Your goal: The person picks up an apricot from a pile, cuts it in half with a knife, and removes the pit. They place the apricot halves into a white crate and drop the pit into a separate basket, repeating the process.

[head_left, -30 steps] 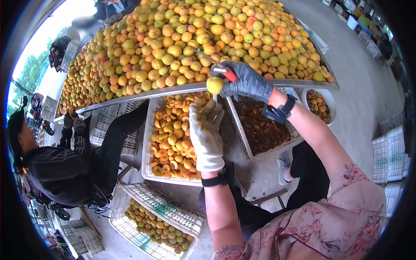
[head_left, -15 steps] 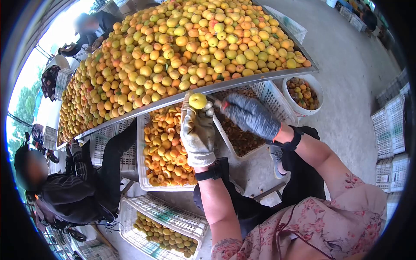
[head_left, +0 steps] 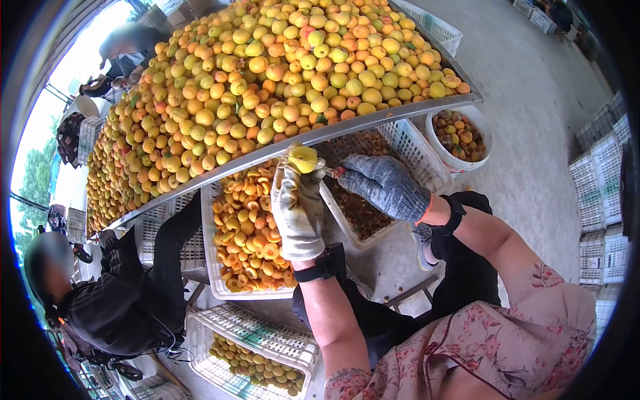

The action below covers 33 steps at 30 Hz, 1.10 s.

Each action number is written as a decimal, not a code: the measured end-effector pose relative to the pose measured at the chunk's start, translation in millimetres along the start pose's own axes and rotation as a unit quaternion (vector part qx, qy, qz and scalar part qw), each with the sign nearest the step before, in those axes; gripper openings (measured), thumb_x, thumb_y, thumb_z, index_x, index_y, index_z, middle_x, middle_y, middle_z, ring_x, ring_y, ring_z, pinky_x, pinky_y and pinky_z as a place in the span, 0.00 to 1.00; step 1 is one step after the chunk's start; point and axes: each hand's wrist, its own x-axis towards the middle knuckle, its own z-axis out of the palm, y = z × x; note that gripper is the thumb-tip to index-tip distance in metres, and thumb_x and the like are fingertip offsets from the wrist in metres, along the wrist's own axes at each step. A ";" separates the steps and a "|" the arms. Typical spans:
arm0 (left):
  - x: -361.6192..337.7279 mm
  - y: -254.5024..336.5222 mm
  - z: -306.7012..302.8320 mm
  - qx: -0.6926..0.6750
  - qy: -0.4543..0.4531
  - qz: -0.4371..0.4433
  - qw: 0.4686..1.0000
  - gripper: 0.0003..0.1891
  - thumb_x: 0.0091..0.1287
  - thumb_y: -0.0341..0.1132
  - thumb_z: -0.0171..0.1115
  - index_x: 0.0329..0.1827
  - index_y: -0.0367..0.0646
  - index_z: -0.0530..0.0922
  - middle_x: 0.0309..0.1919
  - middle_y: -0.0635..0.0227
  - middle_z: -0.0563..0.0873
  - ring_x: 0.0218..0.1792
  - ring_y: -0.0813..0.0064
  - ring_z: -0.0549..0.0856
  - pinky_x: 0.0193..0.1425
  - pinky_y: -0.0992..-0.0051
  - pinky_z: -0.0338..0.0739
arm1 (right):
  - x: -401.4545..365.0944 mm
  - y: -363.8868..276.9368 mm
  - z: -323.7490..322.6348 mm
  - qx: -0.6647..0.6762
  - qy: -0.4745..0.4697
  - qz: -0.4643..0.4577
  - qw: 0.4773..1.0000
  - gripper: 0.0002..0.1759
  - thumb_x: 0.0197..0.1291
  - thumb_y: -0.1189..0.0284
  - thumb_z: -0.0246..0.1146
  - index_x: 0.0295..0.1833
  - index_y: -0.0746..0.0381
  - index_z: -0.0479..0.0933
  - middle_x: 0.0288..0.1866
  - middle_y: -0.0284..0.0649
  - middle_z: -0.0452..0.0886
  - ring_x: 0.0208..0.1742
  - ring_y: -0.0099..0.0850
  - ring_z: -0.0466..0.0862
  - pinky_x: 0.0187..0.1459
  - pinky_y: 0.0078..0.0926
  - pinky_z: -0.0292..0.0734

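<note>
My left hand (head_left: 298, 217), in a white glove with a dirty palm, grips a yellow apricot (head_left: 303, 160) at its fingertips. My right hand (head_left: 387, 187), in a grey knit glove, is closed around the reddish handle of a small knife (head_left: 338, 172). Its thin blade lies against the apricot, just under the table's metal edge (head_left: 373, 124). Behind both hands, a large heap of whole apricots (head_left: 267, 80) covers the table. Below my left hand, apricot halves (head_left: 247, 223) fill a white crate. Brown pits or scraps (head_left: 360, 210) lie in another crate under my right hand.
A white bucket (head_left: 490, 143) with discarded-looking fruit stands at the right. A low crate (head_left: 247, 327) of greenish-brown fruit sits at the lower left. One person in dark clothes (head_left: 127, 303) sits at the left; another person (head_left: 130, 50) is farther back. Crates (head_left: 593, 193) are stacked along the right side.
My right hand has brought the knife blade onto the apricot and is less blurred now. My left hand still grips the fruit, and the whole view has shifted slightly.
</note>
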 end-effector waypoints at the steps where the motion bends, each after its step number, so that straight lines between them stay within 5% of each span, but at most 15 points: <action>1: 0.3 -0.9 0.0 0.043 -0.003 0.011 0.999 0.23 0.73 0.38 0.53 0.64 0.31 0.68 0.52 0.56 0.79 0.48 0.67 0.82 0.52 0.71 0.78 | -0.7 0.8 -0.5 0.007 -0.001 0.008 1.000 0.13 0.62 0.66 0.63 0.45 0.65 0.79 0.34 0.50 0.82 0.34 0.49 0.82 0.34 0.41 0.76; 4: 0.8 -11.2 13.6 -0.142 0.008 -0.007 0.990 0.20 0.73 0.37 0.52 0.62 0.32 0.70 0.52 0.57 0.79 0.48 0.67 0.83 0.52 0.71 0.78 | -1.4 5.9 7.1 0.030 0.013 0.026 0.999 0.13 0.61 0.66 0.64 0.44 0.65 0.80 0.34 0.50 0.83 0.35 0.49 0.82 0.34 0.41 0.76; 9: 10.8 -14.9 18.7 -0.118 -0.002 0.012 0.993 0.17 0.72 0.33 0.53 0.61 0.35 0.71 0.53 0.61 0.79 0.50 0.69 0.81 0.55 0.72 0.76 | 4.1 15.1 15.8 0.094 0.032 0.059 0.993 0.14 0.63 0.65 0.63 0.44 0.66 0.80 0.34 0.51 0.83 0.37 0.48 0.83 0.36 0.40 0.76; 11: 11.6 -11.8 25.7 0.037 0.035 0.037 0.998 0.17 0.71 0.30 0.53 0.61 0.37 0.72 0.51 0.64 0.80 0.50 0.73 0.80 0.57 0.76 0.73 | 7.5 13.3 12.7 0.106 -0.011 0.097 0.990 0.15 0.64 0.63 0.61 0.44 0.65 0.80 0.34 0.51 0.82 0.39 0.48 0.83 0.37 0.40 0.76; 12: 11.8 -13.1 21.6 0.085 0.025 0.020 0.996 0.18 0.76 0.35 0.43 0.63 0.34 0.68 0.55 0.58 0.78 0.53 0.69 0.80 0.62 0.71 0.73 | 8.9 11.6 12.9 0.118 -0.025 0.126 0.985 0.16 0.65 0.62 0.59 0.44 0.65 0.80 0.34 0.52 0.82 0.38 0.49 0.82 0.37 0.41 0.75; 13: 16.2 -31.4 12.5 0.084 0.027 0.018 0.996 0.18 0.76 0.35 0.43 0.63 0.34 0.68 0.55 0.58 0.78 0.53 0.69 0.80 0.62 0.71 0.73 | 7.4 12.0 17.0 0.117 -0.028 0.128 0.984 0.16 0.65 0.62 0.59 0.44 0.65 0.80 0.34 0.52 0.82 0.38 0.49 0.82 0.37 0.41 0.75; 15: 27.1 -77.5 -7.9 -0.178 0.006 0.098 0.979 0.20 0.77 0.36 0.42 0.67 0.36 0.64 0.58 0.60 0.76 0.55 0.70 0.79 0.63 0.73 0.71 | 3.9 14.2 27.1 0.026 0.003 0.063 0.998 0.16 0.65 0.62 0.59 0.43 0.64 0.80 0.34 0.51 0.82 0.37 0.50 0.82 0.37 0.43 0.75; 17: 19.6 -70.1 2.6 -0.048 0.025 0.143 0.988 0.22 0.77 0.39 0.42 0.69 0.36 0.63 0.60 0.61 0.75 0.56 0.70 0.77 0.63 0.74 0.71 | 0.1 17.2 27.8 0.025 0.010 0.064 0.998 0.16 0.65 0.61 0.59 0.43 0.64 0.80 0.34 0.51 0.82 0.37 0.51 0.81 0.37 0.45 0.75; 19: 13.3 -49.1 19.5 -0.119 0.111 -0.026 0.986 0.21 0.77 0.40 0.43 0.66 0.36 0.65 0.59 0.61 0.75 0.55 0.71 0.78 0.61 0.76 0.71 | 0.4 22.4 22.5 -0.005 0.028 0.060 0.998 0.16 0.64 0.61 0.59 0.42 0.63 0.80 0.33 0.51 0.82 0.37 0.51 0.81 0.36 0.45 0.75; 24: 15.4 -60.4 12.1 -0.059 0.093 0.036 0.993 0.19 0.76 0.43 0.46 0.56 0.35 0.73 0.48 0.63 0.81 0.46 0.73 0.81 0.56 0.77 0.73 | -3.6 21.3 23.3 0.005 -0.005 0.124 0.992 0.17 0.64 0.59 0.59 0.41 0.64 0.79 0.32 0.52 0.81 0.36 0.52 0.81 0.35 0.45 0.74; 27: 18.5 -69.7 9.2 -0.170 0.055 0.006 0.984 0.22 0.75 0.51 0.46 0.50 0.38 0.75 0.40 0.64 0.83 0.38 0.74 0.79 0.49 0.75 0.74 | -3.3 18.0 25.2 0.039 -0.013 0.149 0.988 0.18 0.65 0.58 0.59 0.41 0.65 0.79 0.33 0.52 0.81 0.37 0.52 0.81 0.36 0.45 0.74; 31: 9.3 -38.9 22.6 -0.010 0.094 -0.095 0.991 0.25 0.74 0.55 0.46 0.52 0.40 0.75 0.38 0.65 0.84 0.36 0.76 0.78 0.43 0.77 0.71 | -3.0 20.2 21.9 0.100 -0.017 0.166 0.981 0.18 0.65 0.60 0.58 0.40 0.66 0.79 0.34 0.54 0.81 0.39 0.52 0.81 0.38 0.43 0.73; 33: 10.0 -45.2 26.0 0.004 0.140 -0.025 0.990 0.23 0.75 0.52 0.47 0.54 0.39 0.75 0.37 0.67 0.85 0.35 0.80 0.79 0.36 0.85 0.68 | -2.3 25.4 21.1 0.089 -0.037 0.192 0.977 0.17 0.65 0.61 0.58 0.39 0.66 0.79 0.33 0.54 0.81 0.37 0.52 0.80 0.37 0.42 0.73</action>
